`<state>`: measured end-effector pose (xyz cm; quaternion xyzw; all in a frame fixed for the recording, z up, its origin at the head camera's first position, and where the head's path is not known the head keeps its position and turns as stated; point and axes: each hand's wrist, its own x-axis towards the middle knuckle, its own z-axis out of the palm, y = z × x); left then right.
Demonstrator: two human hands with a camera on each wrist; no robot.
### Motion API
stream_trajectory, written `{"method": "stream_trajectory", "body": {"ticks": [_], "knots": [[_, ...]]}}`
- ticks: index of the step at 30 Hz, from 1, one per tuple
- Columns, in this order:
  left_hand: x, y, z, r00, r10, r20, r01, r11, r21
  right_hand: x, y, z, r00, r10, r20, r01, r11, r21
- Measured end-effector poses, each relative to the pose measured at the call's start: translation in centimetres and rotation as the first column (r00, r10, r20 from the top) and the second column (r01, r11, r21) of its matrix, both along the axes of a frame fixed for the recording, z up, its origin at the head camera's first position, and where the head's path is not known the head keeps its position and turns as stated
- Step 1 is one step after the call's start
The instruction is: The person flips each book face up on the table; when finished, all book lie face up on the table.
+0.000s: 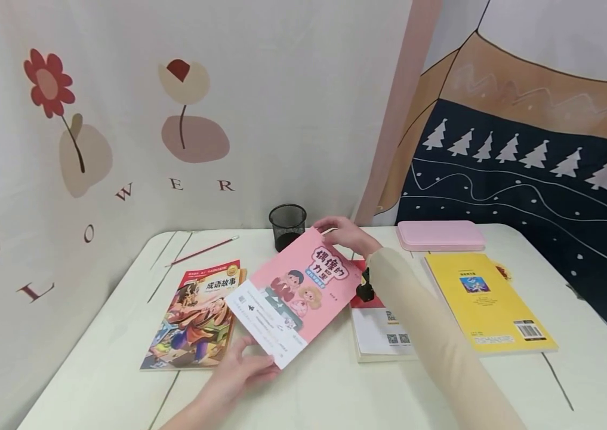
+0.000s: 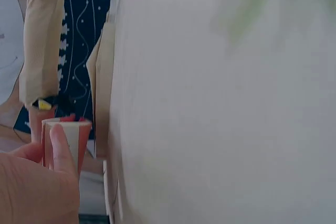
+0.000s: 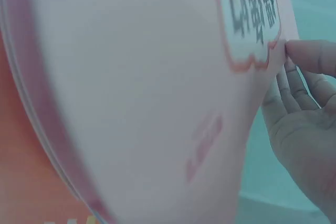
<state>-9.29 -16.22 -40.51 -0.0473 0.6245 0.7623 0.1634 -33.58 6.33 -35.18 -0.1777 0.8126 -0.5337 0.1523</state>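
Note:
A pink book [image 1: 303, 286] with cartoon children on its cover and a white band across its lower part is held tilted above the table. My left hand [image 1: 241, 369] pinches its bottom edge, thumb on the cover side. At the top edge, my right hand [image 1: 348, 235] grips the book between thumb and fingers. The right wrist view has the pink cover [image 3: 147, 98] up close, with the right thumb at its edge. In the left wrist view, the left thumb lies along the book [image 2: 84, 145]. Part of a colourful comic-style book [image 1: 196, 316] lies behind the pink book's left corner.
Under the right forearm lies a red and white book [image 1: 381, 334], partly hidden. A yellow book [image 1: 488, 304] is on the right, below a pink case [image 1: 441, 236]. At the back stand a black mesh pen holder [image 1: 287, 221] and, further left, a pencil [image 1: 203, 251] lying flat.

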Motion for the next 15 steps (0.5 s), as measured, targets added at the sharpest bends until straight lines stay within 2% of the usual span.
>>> {"method": "stream_trajectory", "body": {"ticks": [4,8,15], "knots": [[0.5,0.9,-0.1,0.999,-0.014,0.032,0.012,0.997,0.08,-0.2,-1.3,-0.1,0.999,-0.017,-0.035,0.019,0.999,0.042],[0.9,1.4,-0.3,0.996,-0.063,0.06,0.053,0.987,0.149,-0.2,-2.6,-0.2,0.998,-0.027,-0.059,0.032,0.996,0.081],[1.6,1.6,-0.8,0.988,-0.136,0.072,0.122,0.977,0.175,-0.1,-4.9,-0.5,0.993,0.05,-0.107,-0.038,0.993,0.109]]}}
